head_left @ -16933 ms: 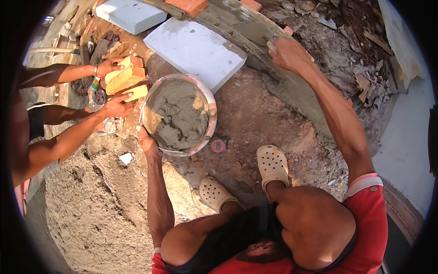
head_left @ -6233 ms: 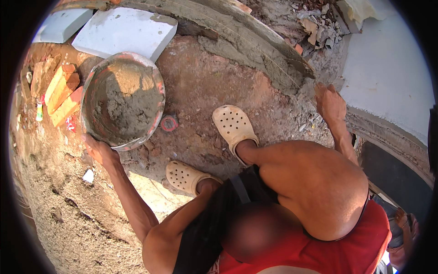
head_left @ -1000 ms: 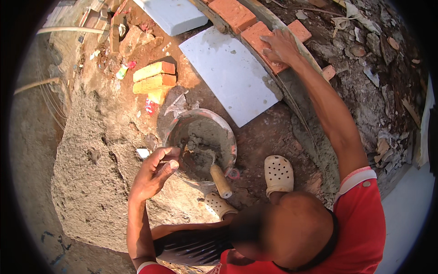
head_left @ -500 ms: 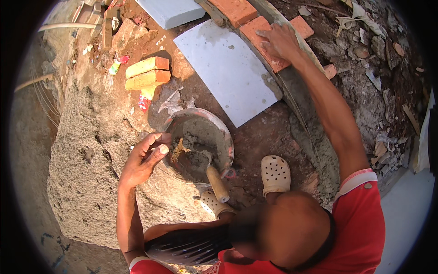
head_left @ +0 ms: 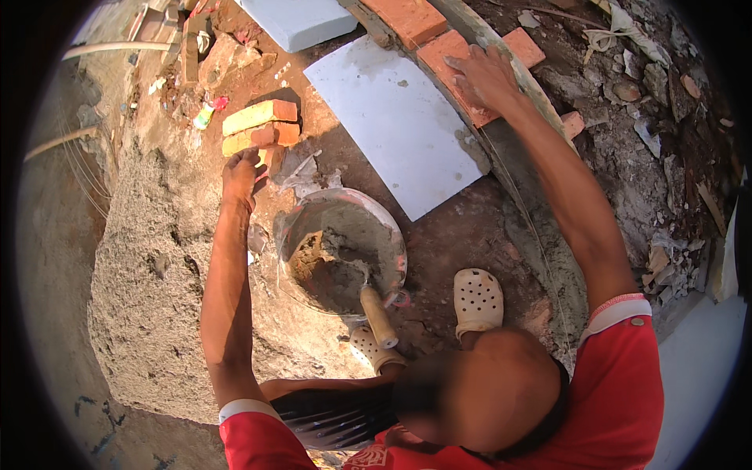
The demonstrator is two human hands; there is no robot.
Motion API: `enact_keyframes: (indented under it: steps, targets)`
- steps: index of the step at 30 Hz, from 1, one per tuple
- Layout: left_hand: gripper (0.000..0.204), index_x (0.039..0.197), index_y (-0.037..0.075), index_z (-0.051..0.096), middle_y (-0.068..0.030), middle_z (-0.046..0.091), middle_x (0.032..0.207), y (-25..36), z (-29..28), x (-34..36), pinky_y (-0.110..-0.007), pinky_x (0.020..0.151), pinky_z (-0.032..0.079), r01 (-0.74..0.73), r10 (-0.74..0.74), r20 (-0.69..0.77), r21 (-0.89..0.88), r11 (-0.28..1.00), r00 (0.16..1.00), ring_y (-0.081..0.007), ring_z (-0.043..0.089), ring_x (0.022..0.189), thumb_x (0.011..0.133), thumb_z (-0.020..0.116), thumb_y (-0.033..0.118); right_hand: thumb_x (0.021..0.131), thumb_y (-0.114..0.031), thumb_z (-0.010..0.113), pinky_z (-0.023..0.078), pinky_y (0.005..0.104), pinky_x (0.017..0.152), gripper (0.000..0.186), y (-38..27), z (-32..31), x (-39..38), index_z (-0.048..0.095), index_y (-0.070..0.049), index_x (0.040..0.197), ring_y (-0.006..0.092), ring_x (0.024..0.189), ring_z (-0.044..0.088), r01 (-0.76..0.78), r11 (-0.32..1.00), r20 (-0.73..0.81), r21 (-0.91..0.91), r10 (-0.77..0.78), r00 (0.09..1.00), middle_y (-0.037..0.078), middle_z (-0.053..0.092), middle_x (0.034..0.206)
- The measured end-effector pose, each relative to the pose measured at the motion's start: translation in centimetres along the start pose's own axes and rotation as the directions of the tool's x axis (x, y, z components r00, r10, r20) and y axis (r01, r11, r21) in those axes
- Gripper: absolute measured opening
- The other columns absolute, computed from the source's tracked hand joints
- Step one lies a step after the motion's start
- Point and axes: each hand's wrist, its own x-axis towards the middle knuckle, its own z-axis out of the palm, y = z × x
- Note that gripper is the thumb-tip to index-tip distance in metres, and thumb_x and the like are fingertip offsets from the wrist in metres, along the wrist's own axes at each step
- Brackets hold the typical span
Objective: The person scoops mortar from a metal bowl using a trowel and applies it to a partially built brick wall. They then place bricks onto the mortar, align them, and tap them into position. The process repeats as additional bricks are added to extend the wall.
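My right hand (head_left: pixel 487 78) lies with fingers spread on an orange-red brick (head_left: pixel 446 59), which sits in a row along the curved mortar edge. At the left, my left hand (head_left: pixel 241 178) is at the near side of a small stack of bricks (head_left: pixel 262 129). Its thumb and fingers are apart, and nothing shows between them; whether the fingertips touch the lowest brick I cannot tell. Between my arms stands a bucket (head_left: pixel 399 262) with grey mortar (head_left: pixel 329 270) inside. A trowel (head_left: pixel 378 317) rests in it, wooden handle leaning over the near rim.
A pale board (head_left: pixel 395 117) lies beside the brick row, with a light blue slab (head_left: pixel 301 23) beyond it. Another brick (head_left: pixel 403 19) continues the row. A string (head_left: pixel 525 211) runs along the mortar bed. Rubble (head_left: pixel 627 117) covers the right; a rough concrete block (head_left: pixel 149 298) stands left.
My left hand has moved away from the bucket's left rim, forward to the brick stack. My right hand stays on the same brick. The view has shifted slightly.
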Motion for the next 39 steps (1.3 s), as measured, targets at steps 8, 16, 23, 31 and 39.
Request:
enact_keyframes:
  steps: [8,16,23,31,39]
  targets:
    - [0.081,0.161,0.008,0.025,-0.0280,0.017,0.164,-1.0,2.7,4.0,-0.061,0.107,0.046,0.160,-0.179,-0.018,-0.367,0.916,0.984,-0.0495,0.039,0.141,0.100,0.063,0.048,0.095,-0.029,0.063,0.040,0.0539,0.108,0.047,-0.1,-0.1,0.1,0.062,-0.026,0.142,0.0423,0.122,0.053,0.051,0.998,-0.048,-0.049,-0.053,0.997,0.019,0.059,0.134]
    - [0.042,0.100,0.010,0.067,-0.0055,0.064,0.089,-5.7,5.8,14.8,-0.047,0.070,0.059,0.116,-0.075,0.117,-0.411,0.904,0.990,-0.0256,0.066,0.080,0.092,0.076,0.050,0.093,-0.026,0.063,0.041,0.0533,0.108,0.044,1.8,0.1,0.0,0.066,-0.019,0.136,0.0421,0.125,0.055,0.120,0.993,-0.047,-0.002,-0.120,0.992,0.023,0.058,0.137]
    - [0.043,0.124,0.011,0.061,-0.0070,0.071,0.109,-8.5,3.6,15.9,-0.046,0.070,0.059,0.164,-0.021,0.246,-0.577,0.801,0.969,-0.0260,0.070,0.093,0.092,0.067,0.040,0.102,-0.035,0.062,0.049,0.0481,0.103,0.048,3.0,-5.8,-7.0,0.061,-0.013,0.144,0.0337,0.131,0.058,0.019,0.859,-0.175,0.512,0.082,0.981,0.017,0.059,0.144]
    - [0.053,0.132,-0.003,0.056,-0.0206,0.064,0.132,-3.4,-3.3,-0.9,-0.055,0.108,0.054,0.292,-0.017,0.321,-0.839,0.460,0.947,-0.0366,0.062,0.123,0.092,0.070,0.028,0.103,-0.042,0.062,0.055,0.0429,0.093,0.048,0.1,-13.1,-14.0,0.063,-0.013,0.142,0.0290,0.115,0.066,-0.046,0.738,-0.127,0.674,0.178,0.976,0.016,0.065,0.134]
    - [0.041,0.123,0.003,0.051,-0.0066,0.064,0.108,2.7,8.0,-18.7,-0.034,0.084,0.062,-0.112,0.481,0.481,-0.613,0.782,0.733,-0.0153,0.068,0.094,0.091,0.076,0.014,0.090,-0.066,0.068,0.048,0.0479,0.106,0.100,-13.5,-13.7,-11.8,0.036,-0.001,0.158,0.0401,0.134,0.053,0.291,0.602,-0.358,0.743,-0.009,0.934,0.029,0.052,0.143]
